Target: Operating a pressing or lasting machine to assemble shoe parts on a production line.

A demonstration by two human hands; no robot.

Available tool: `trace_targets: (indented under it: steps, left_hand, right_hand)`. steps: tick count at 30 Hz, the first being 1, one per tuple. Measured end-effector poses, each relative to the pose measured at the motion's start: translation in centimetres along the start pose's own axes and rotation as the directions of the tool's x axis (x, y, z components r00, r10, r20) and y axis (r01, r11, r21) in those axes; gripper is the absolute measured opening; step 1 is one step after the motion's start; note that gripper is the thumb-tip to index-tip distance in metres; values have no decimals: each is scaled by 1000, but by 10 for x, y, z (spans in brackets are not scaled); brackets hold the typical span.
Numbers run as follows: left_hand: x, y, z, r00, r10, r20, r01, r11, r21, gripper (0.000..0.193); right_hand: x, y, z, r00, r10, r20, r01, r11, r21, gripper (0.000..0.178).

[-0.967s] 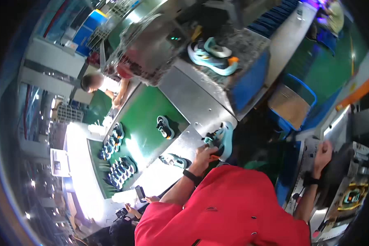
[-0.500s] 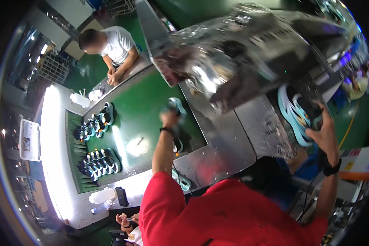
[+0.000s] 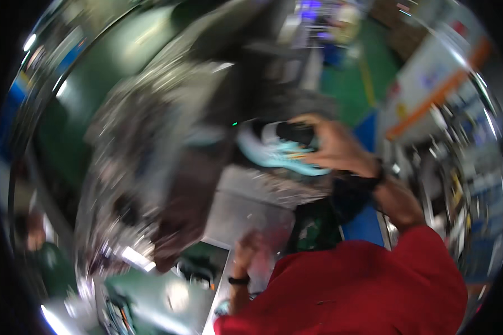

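One shoe (image 3: 285, 157) extends leftward from the gripping right hand (image 3: 341, 148).

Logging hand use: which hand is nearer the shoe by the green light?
The right hand, touching the shoe. The left hand is apart, lower in view, over the metal table.

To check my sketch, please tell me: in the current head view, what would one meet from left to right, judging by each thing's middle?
Silvery wrapped equipment, blurred → left hand, also blurred → light-blue and black shoe → right hand, gripping that shoe → orange strip.
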State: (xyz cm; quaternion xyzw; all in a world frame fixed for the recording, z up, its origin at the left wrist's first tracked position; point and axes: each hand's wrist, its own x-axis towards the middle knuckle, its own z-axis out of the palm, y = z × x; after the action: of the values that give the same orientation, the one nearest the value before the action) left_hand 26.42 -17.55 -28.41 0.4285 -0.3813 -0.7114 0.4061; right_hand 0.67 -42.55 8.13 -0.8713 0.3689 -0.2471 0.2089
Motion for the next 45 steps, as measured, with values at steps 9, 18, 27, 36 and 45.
trace_targets:
  steps: [9,18,27,36,45]
  left_hand:
    - [31,171,201,908,-109,405,182,972,-146,70]
    - [81,138,355,755,124,644,-596,538,596,55]
    - [-2,99,584,648,-264,714,-68,914,400,56]
    - [-15,45,756,428,-357,830,-150,878,455,73]
    - [38,-27,916,584,-349,733,8,905,425,70]
  right_hand:
    - [-120,-19,-9,825,233,-515,-78,949,305,66]
    - [-352,-45,-54,249,765,-594,-86,628,773,69]
    - [-580,-58,-79,-239,735,-635,-92,634,768,67]
    - [-796,-104,-127,-703,359,-614,-214,716,664,60]
    - [-902,-111,-136,-814,141,-563,-228,815,533,60]
